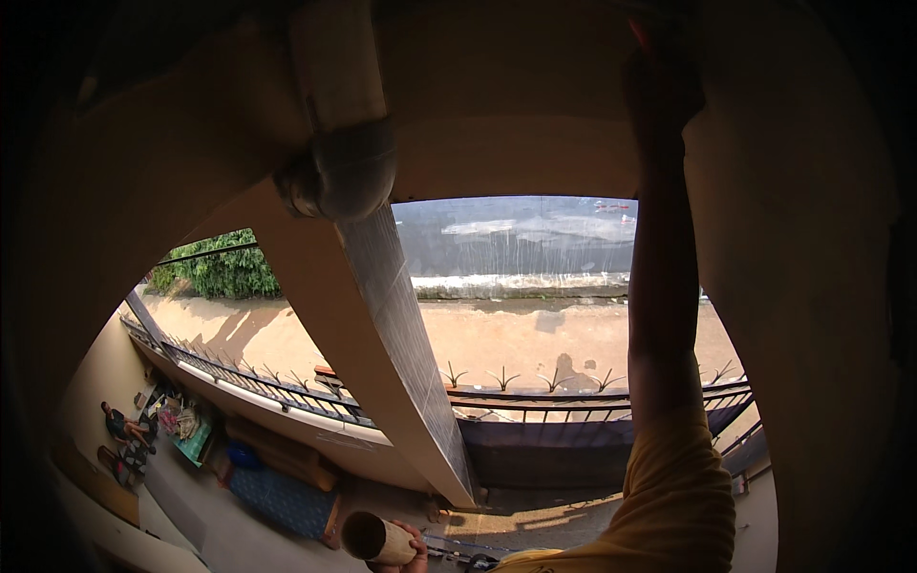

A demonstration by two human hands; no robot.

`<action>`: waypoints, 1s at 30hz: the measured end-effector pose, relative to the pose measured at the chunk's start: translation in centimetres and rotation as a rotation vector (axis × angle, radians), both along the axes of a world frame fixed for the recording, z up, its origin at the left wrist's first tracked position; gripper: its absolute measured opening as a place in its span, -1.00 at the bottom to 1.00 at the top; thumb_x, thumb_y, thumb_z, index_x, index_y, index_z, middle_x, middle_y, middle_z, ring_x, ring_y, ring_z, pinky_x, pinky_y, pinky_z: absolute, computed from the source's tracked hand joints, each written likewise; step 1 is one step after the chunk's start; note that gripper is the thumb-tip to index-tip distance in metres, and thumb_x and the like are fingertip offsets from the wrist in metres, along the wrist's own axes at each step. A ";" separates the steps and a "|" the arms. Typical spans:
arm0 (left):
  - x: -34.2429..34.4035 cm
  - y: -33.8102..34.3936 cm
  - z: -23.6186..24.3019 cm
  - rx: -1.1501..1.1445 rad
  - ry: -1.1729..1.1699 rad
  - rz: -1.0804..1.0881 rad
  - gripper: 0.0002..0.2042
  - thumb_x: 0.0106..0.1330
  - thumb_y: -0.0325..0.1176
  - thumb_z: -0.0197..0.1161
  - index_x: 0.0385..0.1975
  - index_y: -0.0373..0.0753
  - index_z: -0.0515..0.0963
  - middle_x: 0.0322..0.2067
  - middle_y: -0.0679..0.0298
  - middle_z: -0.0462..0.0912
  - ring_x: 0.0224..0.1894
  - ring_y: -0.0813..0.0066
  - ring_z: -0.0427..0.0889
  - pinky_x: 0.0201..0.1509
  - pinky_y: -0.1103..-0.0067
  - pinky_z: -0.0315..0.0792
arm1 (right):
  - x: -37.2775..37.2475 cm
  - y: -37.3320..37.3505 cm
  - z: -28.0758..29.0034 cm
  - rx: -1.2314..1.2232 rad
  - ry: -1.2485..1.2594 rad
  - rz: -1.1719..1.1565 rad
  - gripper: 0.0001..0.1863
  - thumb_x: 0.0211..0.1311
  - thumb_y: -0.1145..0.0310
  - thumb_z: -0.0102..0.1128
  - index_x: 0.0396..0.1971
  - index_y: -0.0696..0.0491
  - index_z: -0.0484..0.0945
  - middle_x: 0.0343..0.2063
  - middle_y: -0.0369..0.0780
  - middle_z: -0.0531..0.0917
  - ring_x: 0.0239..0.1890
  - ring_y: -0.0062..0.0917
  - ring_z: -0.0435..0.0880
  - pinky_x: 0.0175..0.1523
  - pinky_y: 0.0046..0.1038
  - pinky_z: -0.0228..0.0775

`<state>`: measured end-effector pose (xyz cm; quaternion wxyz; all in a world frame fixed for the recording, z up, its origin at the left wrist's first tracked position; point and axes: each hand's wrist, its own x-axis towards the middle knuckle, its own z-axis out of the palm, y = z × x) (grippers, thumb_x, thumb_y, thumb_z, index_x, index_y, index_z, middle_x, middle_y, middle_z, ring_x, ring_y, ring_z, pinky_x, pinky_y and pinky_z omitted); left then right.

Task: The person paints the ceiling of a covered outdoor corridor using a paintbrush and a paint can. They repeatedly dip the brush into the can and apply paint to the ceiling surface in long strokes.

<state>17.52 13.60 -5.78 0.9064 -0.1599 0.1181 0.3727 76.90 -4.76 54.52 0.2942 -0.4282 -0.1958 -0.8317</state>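
Observation:
At the lower edge, my left hand (413,546) is closed around a tan, round, open-ended container or tube (382,541) with a dark inside. It is tilted, and its contents cannot be made out. My right arm, in a yellow sleeve, stretches straight up toward the shaded ceiling. High up near the wall, my right hand (666,91) is a dark shape that appears closed. A small red-orange spot (638,34) shows just above it, on something too dark to name.
A thick pipe with a grey elbow (353,170) hangs from the ceiling beside a tiled pillar (406,315). Far below are a spiked railing (564,406), a blue mattress-like bed (282,498), a green-covered table (194,439) and a seated person (124,425). Sunlit ground lies outside.

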 end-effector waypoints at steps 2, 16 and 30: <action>-2.7 1.7 -5.5 -0.319 -0.357 -0.076 -0.51 0.24 0.03 0.25 0.07 -0.15 0.55 -0.01 0.06 0.63 0.03 0.08 0.58 -0.10 0.17 0.56 | -0.9 2.3 1.0 -0.027 0.146 0.008 -0.79 0.22 0.33 0.32 -0.16 -0.02 0.69 -0.23 -0.17 0.74 -0.20 -0.40 0.73 -0.11 -0.37 0.60; -0.8 -0.8 0.9 0.204 -0.091 -0.067 -0.48 0.19 0.04 0.28 0.08 -0.14 0.56 0.00 0.07 0.63 0.03 0.05 0.58 -0.14 0.15 0.57 | -7.4 1.9 -7.7 -0.003 0.183 -0.160 -0.74 -0.02 0.46 0.38 -0.27 -0.11 0.66 -0.24 -0.36 0.72 -0.20 -0.44 0.72 -0.12 -0.37 0.64; -2.2 0.6 -2.3 -0.161 -0.238 -0.052 -0.51 0.13 0.00 0.30 0.03 -0.09 0.61 -0.02 0.16 0.67 0.03 0.14 0.61 -0.05 0.17 0.57 | -6.7 2.3 -12.4 -0.064 -0.070 0.037 -0.84 0.13 0.46 0.43 -0.27 0.02 0.73 -0.11 -0.16 0.72 -0.09 -0.37 0.73 -0.12 -0.45 0.67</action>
